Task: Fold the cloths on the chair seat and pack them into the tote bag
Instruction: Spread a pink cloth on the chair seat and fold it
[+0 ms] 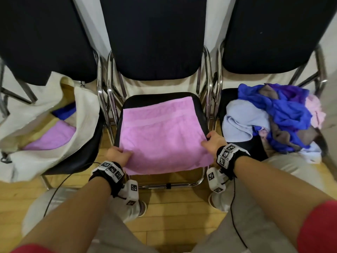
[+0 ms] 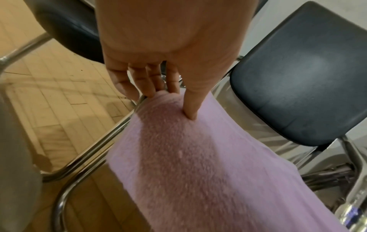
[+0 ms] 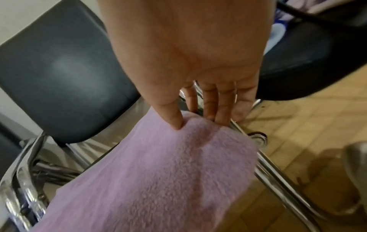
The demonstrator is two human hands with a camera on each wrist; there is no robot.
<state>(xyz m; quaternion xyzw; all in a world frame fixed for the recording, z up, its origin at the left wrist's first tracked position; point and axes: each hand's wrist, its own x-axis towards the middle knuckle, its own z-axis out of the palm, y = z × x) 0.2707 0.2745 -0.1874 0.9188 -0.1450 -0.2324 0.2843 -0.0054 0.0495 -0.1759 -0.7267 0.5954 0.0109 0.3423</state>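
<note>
Hands (image 1: 118, 155) (image 1: 212, 143) pinch pink towel (image 1: 160, 136); fingers hidden beneath.

A plain pink terry towel (image 1: 160, 132) covers the black padded chair seat (image 1: 198, 108). The cream canvas tote bag (image 1: 54, 141) shows purple and blue cloth; the heap (image 1: 277, 117) mixes royal blue, pale blue, pink.

light: dim, soft indoor | glare: chrome chair frames (image 1: 209, 73) | wrist views: blurred, grainy | edges: wide-angle bending
</note>
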